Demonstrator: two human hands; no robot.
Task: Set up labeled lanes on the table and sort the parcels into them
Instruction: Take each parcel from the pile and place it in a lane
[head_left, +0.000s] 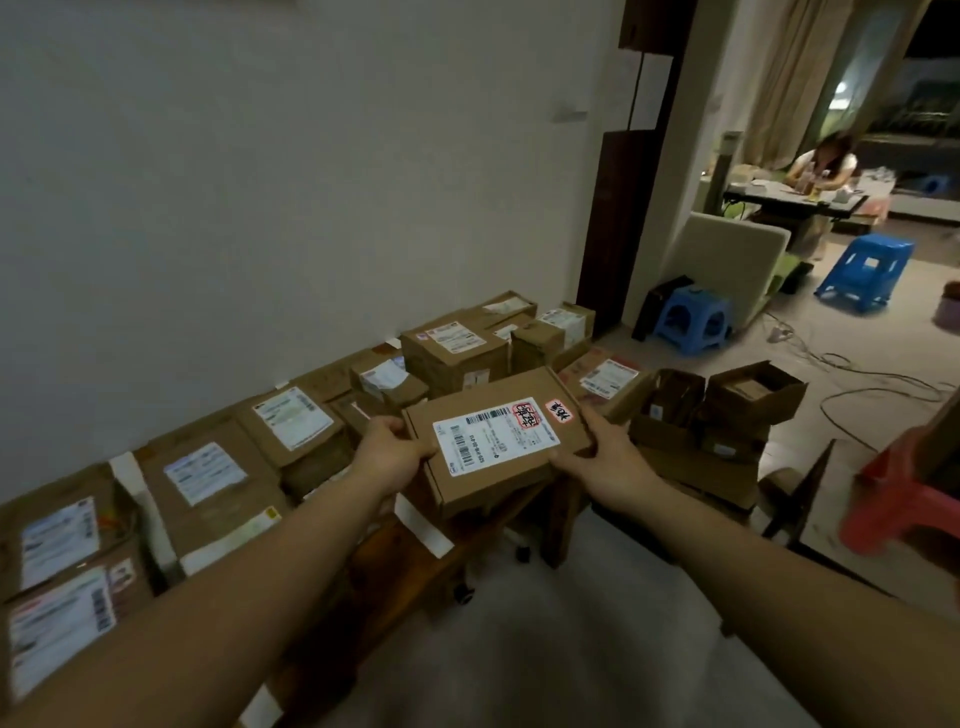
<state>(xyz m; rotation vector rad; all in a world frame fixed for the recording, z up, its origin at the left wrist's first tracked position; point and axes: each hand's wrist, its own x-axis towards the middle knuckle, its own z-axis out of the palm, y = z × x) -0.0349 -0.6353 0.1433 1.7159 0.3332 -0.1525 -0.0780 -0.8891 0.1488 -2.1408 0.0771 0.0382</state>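
Two bare forearms reach out over pale floor (519, 654). The left hand (387, 454) and right hand (605, 460) grip a flat brown parcel (493, 441) by its two short ends. The fingers (387, 425) of each hand are clamped on it, thumbs on top and the rest curled under. It is held level in the air above the near edge of the bench (410, 569), just in front of the heaped cartons. On its top face are a white shipping label with barcodes and two red-edged stickers with handwritten characters.

The bench is low and of dark wood, and it runs along the wall (260, 182) from lower left toward the far right. Labelled brown parcels (208, 483) cover most of it, lying flat at the near left and stacked higher at the far end (454, 353). White strips (150, 519) lie across the wood between some of them.

Right of the bench, open cartons (753, 395) stand on the floor, with a red stool (904, 488) nearer the right edge. Farther off, cables (857, 374) trail over the tiles past two blue stools (691, 317) and a pale armchair (727, 254). In the far room a person (826, 161) sits at a cluttered table, with curtains (800, 67) behind. The light is dim.
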